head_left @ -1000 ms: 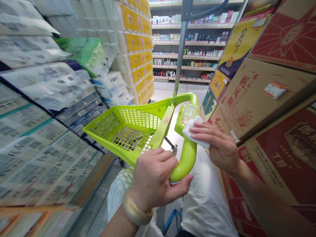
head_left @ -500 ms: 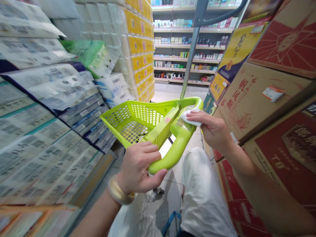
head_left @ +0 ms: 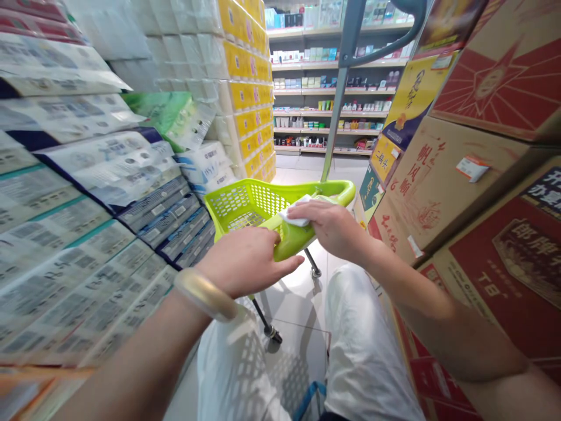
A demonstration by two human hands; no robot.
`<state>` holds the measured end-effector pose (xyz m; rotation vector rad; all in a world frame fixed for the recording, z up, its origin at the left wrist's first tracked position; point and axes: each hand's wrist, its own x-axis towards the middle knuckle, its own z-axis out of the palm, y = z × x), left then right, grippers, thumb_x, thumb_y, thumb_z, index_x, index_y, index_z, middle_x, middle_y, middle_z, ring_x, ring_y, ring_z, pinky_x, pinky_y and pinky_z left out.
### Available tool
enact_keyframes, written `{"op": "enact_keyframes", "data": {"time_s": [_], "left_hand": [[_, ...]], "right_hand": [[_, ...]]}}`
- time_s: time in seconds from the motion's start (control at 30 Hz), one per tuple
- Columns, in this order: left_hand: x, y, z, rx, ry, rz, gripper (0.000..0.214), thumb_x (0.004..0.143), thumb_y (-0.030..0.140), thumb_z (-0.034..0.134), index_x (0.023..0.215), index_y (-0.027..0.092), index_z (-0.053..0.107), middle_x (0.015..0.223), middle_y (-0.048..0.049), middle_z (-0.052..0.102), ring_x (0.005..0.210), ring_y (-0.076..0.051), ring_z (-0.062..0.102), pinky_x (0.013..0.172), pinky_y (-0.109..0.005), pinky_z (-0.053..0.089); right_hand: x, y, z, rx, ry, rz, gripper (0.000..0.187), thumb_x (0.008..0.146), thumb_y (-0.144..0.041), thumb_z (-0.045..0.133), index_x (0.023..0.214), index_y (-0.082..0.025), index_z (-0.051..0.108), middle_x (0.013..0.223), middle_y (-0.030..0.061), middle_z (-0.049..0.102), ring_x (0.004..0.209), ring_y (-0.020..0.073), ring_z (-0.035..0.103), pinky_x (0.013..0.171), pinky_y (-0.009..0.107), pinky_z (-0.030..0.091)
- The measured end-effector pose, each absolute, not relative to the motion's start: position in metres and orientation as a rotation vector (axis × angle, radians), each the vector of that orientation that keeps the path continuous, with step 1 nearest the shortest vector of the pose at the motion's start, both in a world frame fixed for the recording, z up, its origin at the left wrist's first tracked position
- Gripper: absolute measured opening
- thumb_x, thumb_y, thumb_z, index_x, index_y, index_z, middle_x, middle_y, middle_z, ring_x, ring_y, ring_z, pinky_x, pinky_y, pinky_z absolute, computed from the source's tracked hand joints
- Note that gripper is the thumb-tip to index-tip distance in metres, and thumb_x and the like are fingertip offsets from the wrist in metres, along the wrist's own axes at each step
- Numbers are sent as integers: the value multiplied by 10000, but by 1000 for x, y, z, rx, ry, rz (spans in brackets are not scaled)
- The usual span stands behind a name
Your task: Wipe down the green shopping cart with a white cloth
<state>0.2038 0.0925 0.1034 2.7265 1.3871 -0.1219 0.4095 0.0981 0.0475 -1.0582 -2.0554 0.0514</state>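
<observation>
A lime-green plastic shopping basket (head_left: 245,204) on a wheeled metal frame stands in the aisle in front of me. My left hand (head_left: 245,260), with a pale bangle on its wrist, grips the near end of the basket's thick green handle (head_left: 293,242). My right hand (head_left: 335,228) presses a white wipe (head_left: 295,211) onto the handle's top, fingers closed over it. My legs in white trousers (head_left: 363,345) show below.
Stacked packs of tissue and paper goods (head_left: 87,199) wall the left side. Cardboard cartons with red print (head_left: 473,175) crowd the right. A grey metal pole (head_left: 339,99) rises behind the basket. Shelves of small products (head_left: 324,99) close the aisle's far end. Tiled floor lies beneath.
The basket has tipped down to sit more level and lower. My right hand slid the wipe leftward along the handle, toward my left hand, which kept its grip.
</observation>
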Motion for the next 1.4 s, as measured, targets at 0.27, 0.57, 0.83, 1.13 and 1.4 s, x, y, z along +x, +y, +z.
{"op": "enact_keyframes", "data": {"time_s": [0.27, 0.57, 0.83, 1.13, 1.4], "left_hand": [[219, 103, 77, 2665, 1729, -182, 456, 847, 539, 472, 1016, 181, 698, 926, -156, 752, 885, -320, 713, 704, -377, 533], [211, 112, 76, 2682, 1769, -186, 449, 810, 528, 481, 1049, 214, 694, 905, -134, 755, 872, -330, 719, 689, -377, 531], [203, 116, 76, 2670, 1777, -173, 435, 797, 538, 485, 997, 223, 709, 899, -126, 759, 885, -308, 714, 725, -358, 522], [193, 122, 75, 2670, 1812, -150, 401, 772, 542, 520, 984, 265, 717, 912, -85, 768, 894, -279, 714, 727, -332, 509], [191, 120, 76, 2703, 1810, -153, 398, 783, 533, 509, 1002, 275, 718, 915, -86, 772, 878, -300, 717, 701, -350, 501]], "right_hand": [[414, 127, 61, -1453, -1920, 63, 404, 821, -25, 461, 1016, -203, 767, 965, 42, 782, 893, 199, 722, 818, 305, 548], [377, 150, 71, -1347, -2315, 69, 336, 829, -90, 533, 1045, -232, 748, 924, -4, 772, 800, 155, 671, 698, 227, 466], [380, 149, 77, -1337, -2270, 103, 353, 810, -48, 515, 1001, -224, 754, 934, -1, 773, 837, 160, 693, 742, 232, 488], [403, 113, 39, -1278, -1842, -42, 407, 854, -32, 445, 1079, -192, 744, 1063, 66, 768, 958, 215, 731, 851, 327, 570], [379, 93, 18, -933, -1951, -90, 390, 937, -61, 425, 1134, -254, 701, 1189, 34, 737, 1193, 171, 647, 1082, 399, 493]]}}
